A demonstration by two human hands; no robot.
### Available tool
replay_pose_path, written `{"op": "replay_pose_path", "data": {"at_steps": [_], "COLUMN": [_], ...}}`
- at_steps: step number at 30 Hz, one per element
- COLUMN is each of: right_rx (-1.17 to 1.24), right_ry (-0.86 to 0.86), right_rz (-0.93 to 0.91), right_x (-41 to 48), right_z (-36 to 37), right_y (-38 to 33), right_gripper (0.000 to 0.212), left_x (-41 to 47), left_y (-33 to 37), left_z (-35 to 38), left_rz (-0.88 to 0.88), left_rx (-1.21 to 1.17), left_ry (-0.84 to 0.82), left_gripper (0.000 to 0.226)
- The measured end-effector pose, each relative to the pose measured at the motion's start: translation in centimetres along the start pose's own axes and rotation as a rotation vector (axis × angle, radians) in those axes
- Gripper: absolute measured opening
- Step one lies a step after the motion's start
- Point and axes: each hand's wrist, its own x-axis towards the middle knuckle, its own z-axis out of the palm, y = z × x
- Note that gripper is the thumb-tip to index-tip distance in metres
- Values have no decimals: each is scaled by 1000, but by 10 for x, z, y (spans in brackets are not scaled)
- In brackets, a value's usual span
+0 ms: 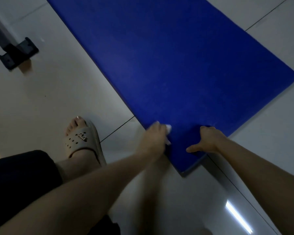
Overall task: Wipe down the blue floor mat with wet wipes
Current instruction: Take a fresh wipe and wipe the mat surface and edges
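We see a pale tiled floor (58, 92) with the blue mat (159, 56) lying flat and slantwise across it, 1 corner close to us. Left of that corner stands a foot in a beige sandal (82, 141). Our right grip (209, 139) presses on the mat by the near corner, thumb stretched out, fingers bent out of view, so we cannot tell its hold. Our left grip (153, 138), blurred, pinches a white wipe (168, 128) against the mat's near edge.
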Motion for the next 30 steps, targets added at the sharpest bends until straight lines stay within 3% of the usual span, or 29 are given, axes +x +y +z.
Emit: {"op": "replay_pose_path", "data": {"at_steps": [2,4,7,11,13,15,17,19,22,25,30], "right_rx": [16,22,-27,-44,-33,-28,-27,-28,-33,-23,5], "right_ry": [-93,-130,-87,-96,-81,-71,-60,-48,-43,-34,-33], "right_rz": [-22,-34,-39,-52,-57,-65,-73,-82,-87,-86,-106], "right_x": [0,0,1,2,2,2,1,0,1,0,-1], "right_z": [-12,-13,-10,-10,-9,-8,-8,-8,-6,-8,-6], "right_y": [2,5,4,5,6,7,7,8,9,9,12], "right_gripper": [63,50,46,49,50,50,49,48,49,48,47], "left_x": [-24,-46,-48,-14,11,34,42,33,3,-30,-66], "left_y": [36,60,39,-5,-37,-75,-91,-81,-35,20,74], "left_z": [14,27,26,-18,-45,-65,-68,-54,-27,6,50], "left_rz": [175,397,455,474,359,46,-249,-329,-184,72,457], "left_rx": [9,17,99,207,216,291,202,82,-78,-147,-35], "left_ry": [-83,-173,-173,-66,10,70,163,205,164,-9,-270], "left_gripper": [14,26,43,35,33,29,25,22,17,14,32]}}
